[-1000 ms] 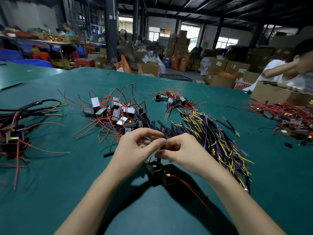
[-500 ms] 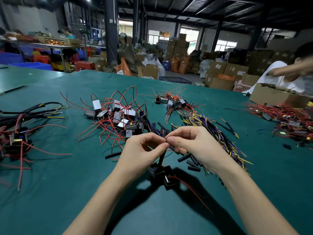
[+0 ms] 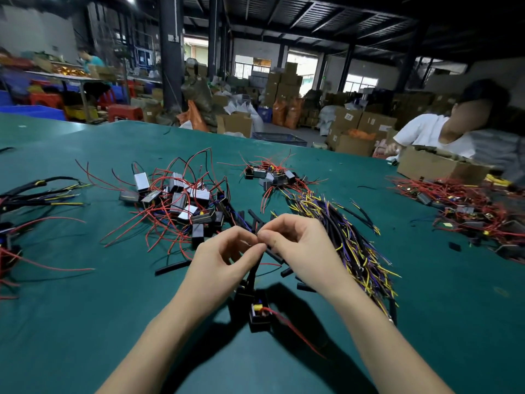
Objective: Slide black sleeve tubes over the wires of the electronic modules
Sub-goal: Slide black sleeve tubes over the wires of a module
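My left hand (image 3: 224, 261) and my right hand (image 3: 295, 245) meet fingertip to fingertip above the green table. Between them they pinch the top of a black sleeve tube (image 3: 253, 273) that runs down to a small black electronic module (image 3: 259, 311) hanging just over the table. A red wire (image 3: 295, 334) trails from the module toward me. Loose black sleeve tubes (image 3: 172, 268) lie scattered around my hands. A pile of modules with red wires (image 3: 181, 203) sits beyond my left hand.
A bundle of black, yellow and purple wires (image 3: 349, 240) lies right of my hands. More module heaps lie at the far centre (image 3: 270, 176), right (image 3: 466, 209) and left (image 3: 25, 194). A person in white (image 3: 434, 135) sits behind a cardboard box (image 3: 437, 166).
Both hands have risen slightly and moved away from me, lifting the module. The sleeve tube now shows hanging straight below the fingertips.
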### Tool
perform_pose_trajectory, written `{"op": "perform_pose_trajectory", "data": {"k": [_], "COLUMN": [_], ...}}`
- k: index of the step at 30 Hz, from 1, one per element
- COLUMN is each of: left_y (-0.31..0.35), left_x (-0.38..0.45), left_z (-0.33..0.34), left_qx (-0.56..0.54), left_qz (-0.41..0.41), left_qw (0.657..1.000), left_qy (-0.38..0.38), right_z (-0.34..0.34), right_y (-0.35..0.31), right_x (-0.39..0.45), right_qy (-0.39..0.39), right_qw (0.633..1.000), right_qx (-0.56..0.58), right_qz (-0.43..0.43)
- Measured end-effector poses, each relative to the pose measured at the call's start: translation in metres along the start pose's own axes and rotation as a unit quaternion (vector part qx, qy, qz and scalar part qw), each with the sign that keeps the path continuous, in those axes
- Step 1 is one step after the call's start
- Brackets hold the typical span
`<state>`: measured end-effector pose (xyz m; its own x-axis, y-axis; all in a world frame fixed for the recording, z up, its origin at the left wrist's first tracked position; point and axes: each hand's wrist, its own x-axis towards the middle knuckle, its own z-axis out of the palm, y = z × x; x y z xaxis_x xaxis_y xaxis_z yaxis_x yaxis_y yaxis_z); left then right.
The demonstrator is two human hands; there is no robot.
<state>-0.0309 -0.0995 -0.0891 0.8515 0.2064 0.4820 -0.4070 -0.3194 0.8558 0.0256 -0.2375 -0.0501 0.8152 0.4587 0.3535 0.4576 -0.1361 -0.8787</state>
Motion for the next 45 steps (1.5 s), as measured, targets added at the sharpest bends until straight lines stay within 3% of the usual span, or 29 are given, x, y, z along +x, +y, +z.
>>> {"op": "perform_pose_trajectory", "data": {"k": [4,5,7,9,10,12,14,20,22,26,28,30,32,33,35,37,39,45], "left_y": [0.004,0.004,0.004,0.005,0.005,0.005,0.005,0.005,0.005,0.003,0.003,0.004,0.004,0.003,0.003,0.003,0.003,0.005], "left_x": [-0.001,-0.002,-0.003,-0.005,-0.006,-0.006,-0.007,-0.010,-0.010,-0.009,-0.008,-0.008,-0.008,-0.008,-0.009,-0.010,-0.010,-0.009], "left_z": [0.002,0.003,0.005,0.007,0.009,0.012,0.015,0.020,0.022,0.022,0.022,0.022,0.022,0.022,0.022,0.022,0.023,0.022], "left_qx": [0.010,0.006,-0.002,0.000,0.004,0.005,0.002,0.046,0.052,0.044,0.038,0.035,0.029,0.024,0.011,-0.004,-0.007,-0.029], "left_qz": [0.004,0.003,0.001,0.005,0.007,0.014,0.024,0.071,0.075,0.074,0.070,0.067,0.058,0.052,0.038,0.021,0.010,-0.016], "left_qw": [1.000,1.000,0.999,0.999,0.999,0.998,0.997,0.991,0.990,0.990,0.990,0.990,0.991,0.992,0.993,0.993,0.993,0.992], "left_qy": [0.023,0.026,0.033,0.043,0.049,0.064,0.076,0.106,0.110,0.113,0.116,0.117,0.113,0.112,0.114,0.115,0.119,0.119], "right_z": [-0.008,-0.015,-0.040,-0.070,-0.081,-0.089,-0.083,-0.060,-0.060,-0.061,-0.064,-0.070,-0.076,-0.077,-0.072,-0.061,-0.050,-0.030], "right_y": [-0.003,-0.004,0.001,0.010,0.015,0.025,0.033,0.040,0.045,0.050,0.045,0.030,0.007,-0.005,-0.019,-0.021,-0.018,-0.001], "right_x": [0.001,0.004,0.019,0.037,0.044,0.054,0.060,0.083,0.087,0.090,0.091,0.093,0.085,0.076,0.051,0.024,0.001,-0.025], "right_qy": [-0.043,-0.020,0.114,0.231,0.238,0.189,0.136,0.131,0.130,0.135,0.167,0.228,0.296,0.316,0.279,0.227,0.195,0.210], "right_qw": [0.999,0.999,0.992,0.956,0.930,0.874,0.834,0.761,0.754,0.775,0.803,0.864,0.932,0.946,0.939,0.925,0.913,0.883], "right_qx": [0.007,0.014,-0.003,-0.145,-0.237,-0.386,-0.479,-0.594,-0.596,-0.566,-0.526,-0.420,-0.197,-0.048,0.196,0.299,0.352,0.414], "right_qz": [0.026,0.037,0.057,0.105,0.150,0.225,0.236,0.226,0.244,0.246,0.224,0.157,0.070,0.046,0.045,0.064,0.074,0.073]}}
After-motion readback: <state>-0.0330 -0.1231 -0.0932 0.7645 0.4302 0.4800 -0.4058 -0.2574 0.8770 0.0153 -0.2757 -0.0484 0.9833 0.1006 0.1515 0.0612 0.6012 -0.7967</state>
